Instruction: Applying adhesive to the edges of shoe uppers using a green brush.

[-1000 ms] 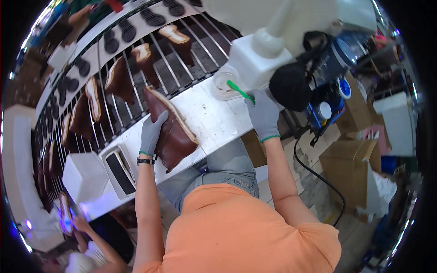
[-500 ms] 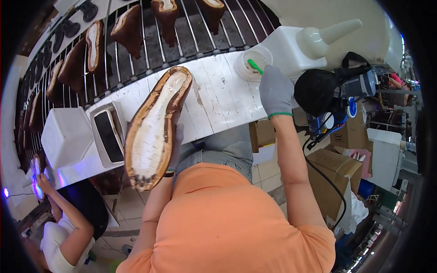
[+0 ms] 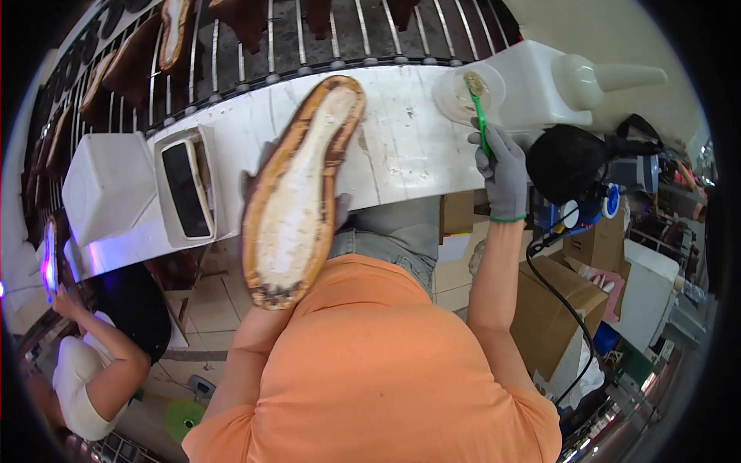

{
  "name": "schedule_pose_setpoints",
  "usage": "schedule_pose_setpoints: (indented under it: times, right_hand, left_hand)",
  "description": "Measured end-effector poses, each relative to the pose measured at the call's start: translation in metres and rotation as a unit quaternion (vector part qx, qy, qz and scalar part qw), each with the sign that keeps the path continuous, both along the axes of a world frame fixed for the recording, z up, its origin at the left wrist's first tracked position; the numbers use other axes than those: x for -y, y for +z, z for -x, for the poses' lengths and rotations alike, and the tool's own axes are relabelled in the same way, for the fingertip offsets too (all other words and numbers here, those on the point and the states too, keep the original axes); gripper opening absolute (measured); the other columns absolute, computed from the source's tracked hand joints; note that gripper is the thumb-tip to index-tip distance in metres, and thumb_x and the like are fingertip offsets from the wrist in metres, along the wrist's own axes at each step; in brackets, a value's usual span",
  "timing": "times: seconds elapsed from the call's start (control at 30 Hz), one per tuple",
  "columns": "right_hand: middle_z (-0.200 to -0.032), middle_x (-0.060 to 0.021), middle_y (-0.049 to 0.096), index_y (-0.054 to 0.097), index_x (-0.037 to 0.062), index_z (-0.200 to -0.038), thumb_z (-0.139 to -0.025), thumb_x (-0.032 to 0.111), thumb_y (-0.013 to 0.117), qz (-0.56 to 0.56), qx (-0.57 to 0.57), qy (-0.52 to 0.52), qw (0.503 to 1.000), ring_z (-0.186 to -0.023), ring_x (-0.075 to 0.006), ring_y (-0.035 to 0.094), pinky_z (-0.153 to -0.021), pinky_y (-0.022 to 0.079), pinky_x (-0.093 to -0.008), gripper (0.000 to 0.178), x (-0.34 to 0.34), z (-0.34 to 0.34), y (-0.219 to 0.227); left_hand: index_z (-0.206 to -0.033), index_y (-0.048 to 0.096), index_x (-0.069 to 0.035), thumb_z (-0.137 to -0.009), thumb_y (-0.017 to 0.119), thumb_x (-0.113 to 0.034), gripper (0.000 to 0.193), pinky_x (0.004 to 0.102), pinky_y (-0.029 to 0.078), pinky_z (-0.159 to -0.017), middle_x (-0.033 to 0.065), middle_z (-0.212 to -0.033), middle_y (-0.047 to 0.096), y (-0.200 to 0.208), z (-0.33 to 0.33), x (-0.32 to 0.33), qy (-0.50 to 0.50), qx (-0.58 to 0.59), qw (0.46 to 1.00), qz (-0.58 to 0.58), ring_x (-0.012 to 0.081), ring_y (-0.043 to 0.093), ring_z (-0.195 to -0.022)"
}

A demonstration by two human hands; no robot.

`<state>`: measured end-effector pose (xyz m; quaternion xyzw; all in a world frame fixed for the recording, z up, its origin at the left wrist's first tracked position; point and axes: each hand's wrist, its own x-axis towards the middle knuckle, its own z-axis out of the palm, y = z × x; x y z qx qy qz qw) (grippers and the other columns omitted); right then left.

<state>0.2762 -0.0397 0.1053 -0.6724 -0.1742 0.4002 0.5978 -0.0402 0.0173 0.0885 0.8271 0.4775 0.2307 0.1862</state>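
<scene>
My left hand [image 3: 343,208], in a grey glove, grips a brown shoe upper [image 3: 297,185] from beneath. Its sole side faces up, with a pale whitish middle and a tan rim around it. Most of that hand is hidden under it; fingertips show along both sides. My right hand [image 3: 505,174], in a grey glove with a green cuff edge, is closed on a green-handled brush [image 3: 480,116]. The brush's bristle end is over or in a translucent plastic cup [image 3: 448,96], beside a white bottle with a long spout [image 3: 532,85].
On the white bench [image 3: 394,147] stand a white tray holding a black-screened phone [image 3: 187,189] and a white angular container [image 3: 104,185]. A metal-bar rack [image 3: 336,38] behind carries several brown uppers. At right is a black rounded object [image 3: 559,160]; another person [image 3: 116,347] works at left.
My right hand has turned and drawn back toward me, so the brush's handle and bristle end now show. The shoe upper sits farther right in view; the whole view has shifted too.
</scene>
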Motion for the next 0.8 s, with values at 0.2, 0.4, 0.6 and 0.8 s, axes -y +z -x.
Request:
schedule_pose_setpoints:
  times: [0.2,0.4,0.6,0.8]
  right_hand:
    - [-0.079,-0.0028,0.065,0.073,-0.0027,-0.101,-0.089,0.008,0.061,0.019,0.114,0.166,0.979,-0.061,-0.0029,0.046,-0.051,0.031,-0.0189,0.021,-0.001,0.057,0.053]
    - [-0.086,-0.0068,0.07,0.076,-0.0008,-0.101,-0.076,-0.003,0.074,-0.047,0.122,0.274,0.953,-0.067,-0.0096,0.059,-0.058,0.043,-0.0213,0.025,0.011,0.103,0.075]
    - [-0.088,-0.0089,0.071,0.076,0.001,-0.102,-0.078,-0.001,0.076,-0.042,0.204,0.288,0.935,-0.072,-0.0113,0.063,-0.062,0.046,-0.0227,0.024,0.02,0.117,0.072]
    - [-0.083,-0.0073,0.069,0.076,0.001,-0.102,-0.081,0.001,0.075,-0.006,0.249,0.213,0.945,-0.07,-0.009,0.059,-0.062,0.045,-0.023,0.021,0.013,0.112,0.059]
  left_hand:
    - [-0.143,0.044,-0.005,-0.097,0.049,-0.054,0.067,0.0441,0.048,-0.102,0.0186,-0.137,0.055,0.006,-0.026,-0.007,-0.086,0.705,0.42,0.565,0.03,0.06,-0.118]
    - [-0.134,0.044,-0.004,-0.1,0.05,-0.036,0.047,0.0308,0.05,-0.098,0.0096,-0.128,0.044,-0.064,-0.049,-0.004,0.022,0.709,0.566,0.42,0.0167,0.052,-0.119]
    - [-0.133,0.043,-0.008,-0.097,0.055,-0.028,0.043,0.0375,0.041,-0.102,0.0107,-0.133,0.041,-0.078,-0.046,0.004,0.005,0.608,0.74,0.287,0.0204,0.05,-0.123]
    - [-0.135,0.04,-0.012,-0.091,0.065,-0.02,0.051,0.0515,0.03,-0.109,0.0133,-0.138,0.046,-0.076,-0.048,0.003,-0.015,0.484,0.872,0.069,0.0284,0.051,-0.127]
